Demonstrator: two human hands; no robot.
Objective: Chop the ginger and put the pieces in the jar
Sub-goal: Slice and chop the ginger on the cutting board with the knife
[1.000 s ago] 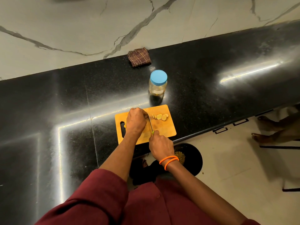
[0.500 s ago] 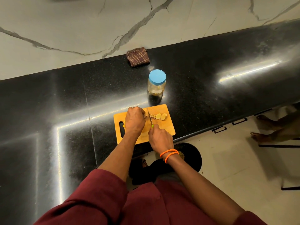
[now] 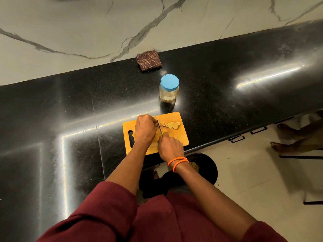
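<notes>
The left hand (image 3: pixel 145 128) is set knuckles-up on the cutting board (image 3: pixel 181 138), its fingers curled down over the uncut ginger, which is almost wholly hidden beneath them; only a small yellowish bit (image 3: pixel 133 135) is seen at the wrist side, and whether it belongs to the same root cannot be told. The right hand (image 3: pixel 170 146) is clamped round the handle of a knife (image 3: pixel 159 126), of which a green tip shows above the thumb; the blade is laid away from the body, hard against the left fingertips. The two hands are held close together, just apart, with the blade between them. Both forearms are stretched forward from dark red sleeves, and orange bands (image 3: pixel 178 162) are worn at the right wrist.

The chopping is judged to be partly done: a small row of cut slices (image 3: pixel 170 125) is lying just right of the blade, while more root is apparently held back for cutting. Nothing from this heap has yet been transferred. The jar (image 3: pixel 169 90) is stood beyond the board on the black counter (image 3: pixel 70 110), its blue lid on, with some pale content visible inside; it would have to be opened before the pieces are put in. A checked cloth (image 3: pixel 149 61) is lying farther back by the wall
</notes>
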